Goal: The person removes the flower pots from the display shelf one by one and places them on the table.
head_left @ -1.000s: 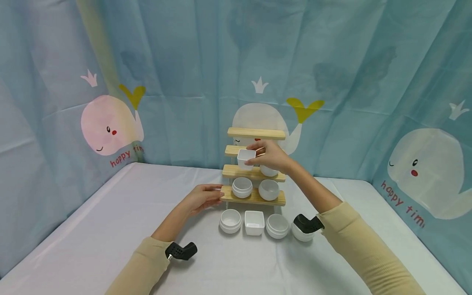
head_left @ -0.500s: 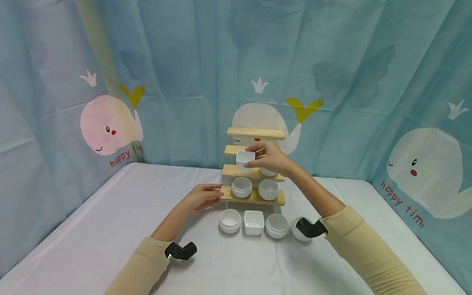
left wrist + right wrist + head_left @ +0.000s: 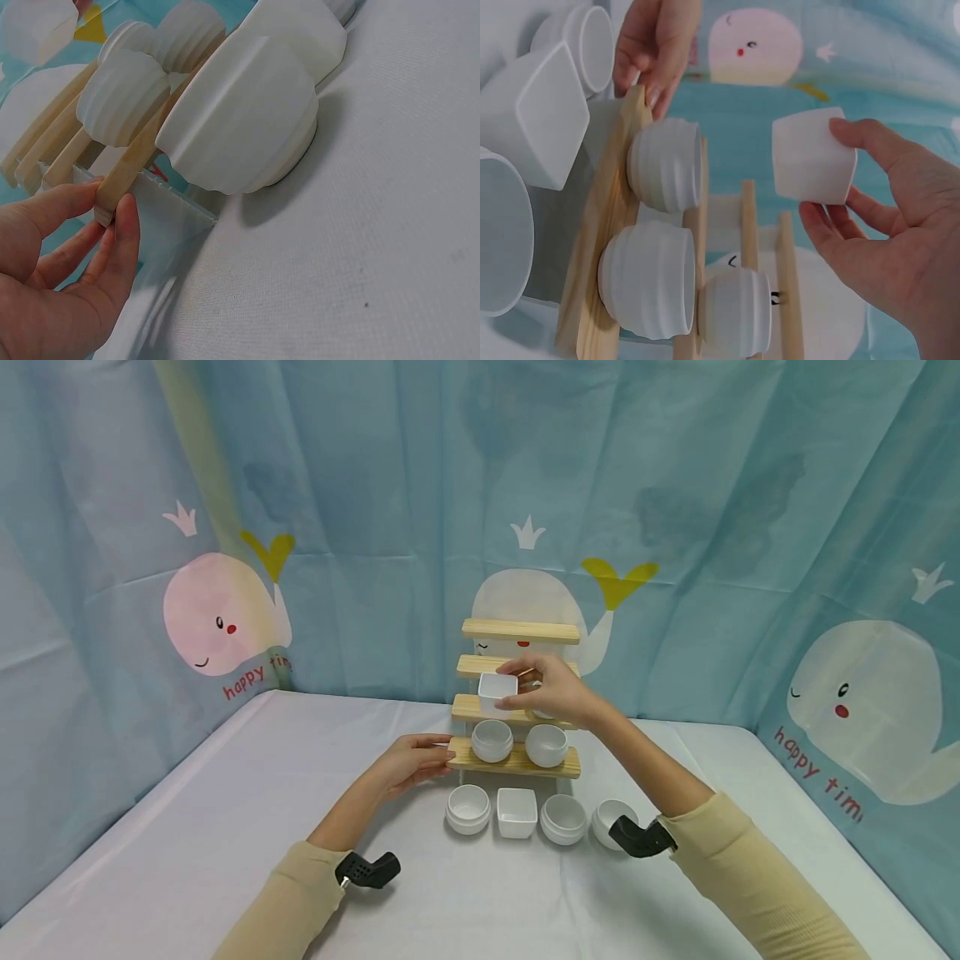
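Note:
A square white bowl (image 3: 497,692) is pinched between the thumb and fingers of my right hand (image 3: 553,689), held in front of the upper steps of a tiered wooden rack (image 3: 513,766). In the right wrist view this bowl (image 3: 810,156) hangs apart from the steps. My left hand (image 3: 71,262) pinches the left end of the lowest step (image 3: 124,176) between thumb and fingers. On that step stand two round white bowls, a left one (image 3: 492,741) and a right one (image 3: 547,746). Another round bowl (image 3: 735,311) rests one step higher, partly behind my right hand in the head view.
In front of the rack, a row of white bowls stands on the white cloth: a round one (image 3: 468,810), a square one (image 3: 517,813), another round one (image 3: 563,819) and a rightmost one (image 3: 611,818), partly covered by the wrist camera. A blue whale-print curtain (image 3: 375,527) hangs behind.
My right hand has lowered the square bowl slightly and moved it a little left, toward the second step from the bottom. The left hand stays at the rack's end.

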A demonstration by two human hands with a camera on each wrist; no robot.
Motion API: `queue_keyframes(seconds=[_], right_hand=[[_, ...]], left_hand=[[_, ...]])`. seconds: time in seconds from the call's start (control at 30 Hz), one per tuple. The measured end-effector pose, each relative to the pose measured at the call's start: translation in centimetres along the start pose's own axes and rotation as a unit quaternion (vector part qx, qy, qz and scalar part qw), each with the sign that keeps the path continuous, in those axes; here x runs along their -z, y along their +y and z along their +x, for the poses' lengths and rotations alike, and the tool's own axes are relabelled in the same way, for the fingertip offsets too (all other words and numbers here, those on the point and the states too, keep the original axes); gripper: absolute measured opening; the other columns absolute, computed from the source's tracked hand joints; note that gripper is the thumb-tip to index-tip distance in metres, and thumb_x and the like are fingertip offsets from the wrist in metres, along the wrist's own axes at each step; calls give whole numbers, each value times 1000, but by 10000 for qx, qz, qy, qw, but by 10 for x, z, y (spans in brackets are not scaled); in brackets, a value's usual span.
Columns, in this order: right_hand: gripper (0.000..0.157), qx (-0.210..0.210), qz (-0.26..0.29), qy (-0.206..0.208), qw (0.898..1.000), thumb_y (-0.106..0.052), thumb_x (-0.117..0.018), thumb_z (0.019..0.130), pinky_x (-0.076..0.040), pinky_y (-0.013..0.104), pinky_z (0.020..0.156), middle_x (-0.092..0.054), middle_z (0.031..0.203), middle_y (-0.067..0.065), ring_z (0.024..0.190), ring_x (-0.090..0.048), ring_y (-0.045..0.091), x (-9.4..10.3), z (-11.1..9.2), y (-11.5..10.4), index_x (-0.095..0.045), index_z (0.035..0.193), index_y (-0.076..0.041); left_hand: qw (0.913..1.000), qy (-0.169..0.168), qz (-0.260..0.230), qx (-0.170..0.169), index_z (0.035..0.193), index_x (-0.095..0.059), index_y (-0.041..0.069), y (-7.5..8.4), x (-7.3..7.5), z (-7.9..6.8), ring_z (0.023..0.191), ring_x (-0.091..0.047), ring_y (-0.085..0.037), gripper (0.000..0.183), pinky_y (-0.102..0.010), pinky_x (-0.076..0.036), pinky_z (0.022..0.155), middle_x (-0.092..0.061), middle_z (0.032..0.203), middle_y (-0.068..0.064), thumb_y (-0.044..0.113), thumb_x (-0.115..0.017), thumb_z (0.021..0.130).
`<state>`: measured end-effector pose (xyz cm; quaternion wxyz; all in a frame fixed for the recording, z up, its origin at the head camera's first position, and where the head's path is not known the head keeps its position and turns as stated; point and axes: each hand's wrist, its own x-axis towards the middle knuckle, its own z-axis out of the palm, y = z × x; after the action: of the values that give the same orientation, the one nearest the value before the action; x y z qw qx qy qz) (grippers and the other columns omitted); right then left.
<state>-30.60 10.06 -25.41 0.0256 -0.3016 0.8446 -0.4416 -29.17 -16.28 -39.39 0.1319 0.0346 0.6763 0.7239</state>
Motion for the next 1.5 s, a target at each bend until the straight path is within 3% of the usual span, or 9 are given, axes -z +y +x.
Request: queue_keyframes(seconds=[0.47, 0.83, 1.07, 1.5], right_hand=[[52, 150, 305, -76, 9994, -6, -87, 86, -53, 24, 75, -68, 125, 15, 96, -60, 20, -5, -16, -3, -66, 133, 5], [50, 197, 498, -228, 9983, -4, -85, 88, -58, 23, 81, -66, 131, 16, 104, -63, 21, -11, -29, -2, -67, 133, 4], [50, 272, 664, -328, 9969, -3, -85, 88, -61, 29, 93, -64, 137, 19, 109, -65, 22, -16, -39, -4, -65, 134, 5], [51, 217, 769, -374, 9961, -4, -87, 86, -61, 27, 90, -67, 132, 18, 107, -69, 22, -28, -52, -2, -65, 132, 6]], left_hand=[[9999, 65, 101, 51, 153, -43, -12, 0, 0, 0, 85, -71, -6, 56, -21, -64, 82, -66, 118, -11, 4, -64, 104], [9999, 82, 71, 24, 152, -45, -12, -1, 1, 1, 85, -71, -7, 54, -21, -64, 81, -67, 116, -11, 3, -64, 103], [9999, 95, 94, 43, 152, -45, -12, 0, 0, 1, 85, -71, -7, 54, -21, -64, 82, -68, 116, -11, 4, -64, 103], [9997, 195, 129, 78, 151, -47, -11, -1, 0, 3, 85, -70, -8, 52, -21, -64, 81, -67, 118, -12, 4, -64, 104]])
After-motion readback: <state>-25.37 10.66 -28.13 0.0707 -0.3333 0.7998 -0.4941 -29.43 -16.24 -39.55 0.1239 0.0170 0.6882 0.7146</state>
